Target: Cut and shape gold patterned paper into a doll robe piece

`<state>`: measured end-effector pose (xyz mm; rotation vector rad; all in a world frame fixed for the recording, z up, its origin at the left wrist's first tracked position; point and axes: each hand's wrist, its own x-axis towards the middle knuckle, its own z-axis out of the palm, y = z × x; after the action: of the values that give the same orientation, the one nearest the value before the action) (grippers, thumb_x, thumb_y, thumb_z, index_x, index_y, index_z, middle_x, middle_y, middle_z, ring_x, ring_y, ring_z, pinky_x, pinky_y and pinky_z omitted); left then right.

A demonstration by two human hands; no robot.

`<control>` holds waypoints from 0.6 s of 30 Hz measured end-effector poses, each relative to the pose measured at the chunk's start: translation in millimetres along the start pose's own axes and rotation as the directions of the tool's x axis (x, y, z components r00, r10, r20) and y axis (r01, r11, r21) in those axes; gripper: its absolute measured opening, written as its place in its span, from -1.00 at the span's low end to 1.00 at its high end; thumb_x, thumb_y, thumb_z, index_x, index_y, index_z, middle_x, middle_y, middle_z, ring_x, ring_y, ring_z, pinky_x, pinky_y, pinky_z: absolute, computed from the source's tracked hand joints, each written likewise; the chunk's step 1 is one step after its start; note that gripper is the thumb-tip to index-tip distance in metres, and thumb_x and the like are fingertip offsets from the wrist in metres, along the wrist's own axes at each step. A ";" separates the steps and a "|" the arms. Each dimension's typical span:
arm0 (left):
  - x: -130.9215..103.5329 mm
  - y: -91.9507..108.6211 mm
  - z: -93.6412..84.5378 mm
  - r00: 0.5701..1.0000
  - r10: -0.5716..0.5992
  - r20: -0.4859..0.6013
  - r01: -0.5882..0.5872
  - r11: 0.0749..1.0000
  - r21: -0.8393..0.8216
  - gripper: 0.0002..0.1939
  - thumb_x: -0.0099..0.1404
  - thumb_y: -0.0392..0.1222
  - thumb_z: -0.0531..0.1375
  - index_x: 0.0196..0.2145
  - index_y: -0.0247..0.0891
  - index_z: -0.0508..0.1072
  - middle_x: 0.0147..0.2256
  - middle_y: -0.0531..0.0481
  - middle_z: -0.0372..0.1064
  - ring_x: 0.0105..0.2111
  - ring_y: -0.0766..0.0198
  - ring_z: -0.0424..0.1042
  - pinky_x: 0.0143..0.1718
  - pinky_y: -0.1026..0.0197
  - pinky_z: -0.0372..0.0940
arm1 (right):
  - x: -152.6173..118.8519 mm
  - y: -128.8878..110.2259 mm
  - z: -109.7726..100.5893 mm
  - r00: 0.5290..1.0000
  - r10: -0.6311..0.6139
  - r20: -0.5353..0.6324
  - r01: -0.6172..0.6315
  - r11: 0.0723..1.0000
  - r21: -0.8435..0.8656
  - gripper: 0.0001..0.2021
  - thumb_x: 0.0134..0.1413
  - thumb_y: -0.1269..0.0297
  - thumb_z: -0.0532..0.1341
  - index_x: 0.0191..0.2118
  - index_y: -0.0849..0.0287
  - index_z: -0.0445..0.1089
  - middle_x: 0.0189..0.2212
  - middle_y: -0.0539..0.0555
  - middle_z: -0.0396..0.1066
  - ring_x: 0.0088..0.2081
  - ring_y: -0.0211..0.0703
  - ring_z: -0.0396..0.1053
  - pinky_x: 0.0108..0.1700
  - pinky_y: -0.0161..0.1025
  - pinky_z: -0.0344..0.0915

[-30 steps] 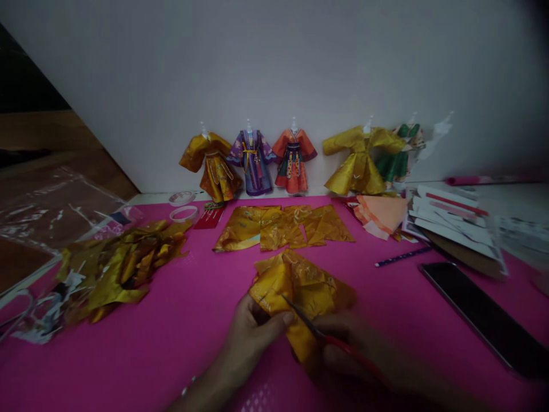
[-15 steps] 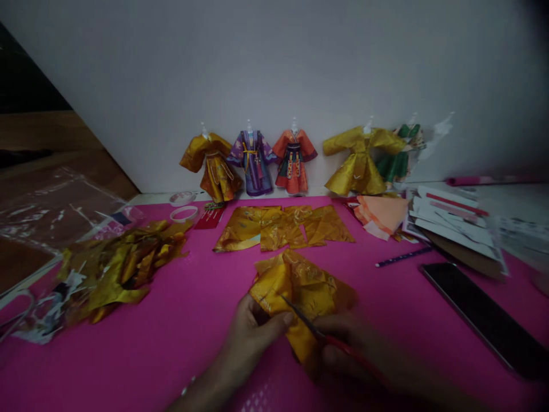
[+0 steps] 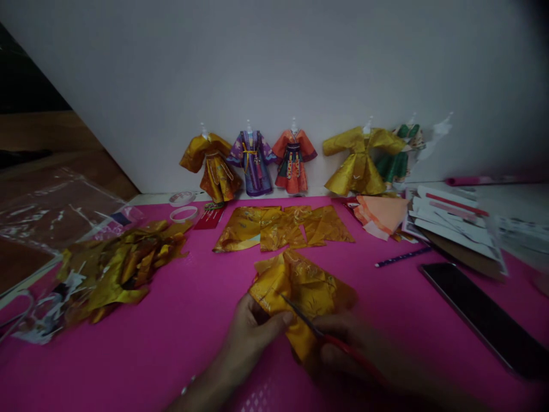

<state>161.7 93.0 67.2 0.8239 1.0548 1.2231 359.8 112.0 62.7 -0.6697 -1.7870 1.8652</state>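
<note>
My left hand (image 3: 251, 335) pinches the near left edge of a crumpled piece of gold patterned paper (image 3: 302, 286) that lies on the pink mat (image 3: 193, 320). In my right hand (image 3: 355, 349) is a thin red-handled tool (image 3: 319, 333), its dark pointed tip resting on the gold paper close to my left thumb. My right hand is dim and blurred, so I cannot make out whether the tool is scissors or a single blade. Behind the paper lie flat cut gold paper pieces (image 3: 283, 226).
Several small paper robes on stands (image 3: 253, 160) line the white wall. A heap of gold scraps (image 3: 122, 266) and clear plastic bags (image 3: 51, 209) lie left. Tape rolls (image 3: 183, 213), peach paper (image 3: 381, 213), stacked sheets (image 3: 450, 220), a pen (image 3: 403, 256) and a dark phone (image 3: 484, 317) lie around.
</note>
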 end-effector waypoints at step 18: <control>5.2 -4.0 -5.5 0.998 0.005 0.061 -0.003 1.000 -0.028 -0.67 0.00 -0.18 0.48 -0.26 -0.22 0.55 -0.34 0.03 0.64 -0.31 0.16 0.60 -0.26 0.23 0.45 | -1.7 0.7 0.1 0.966 0.236 -0.106 -0.241 0.969 -0.043 -0.78 0.08 0.14 0.36 -0.30 0.21 0.46 -0.44 0.00 0.46 -0.46 -0.26 0.34 -0.47 -0.38 0.17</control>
<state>157.9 97.2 60.8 0.8373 0.9853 1.2058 361.1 110.8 62.1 -1.0212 -1.7639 1.9010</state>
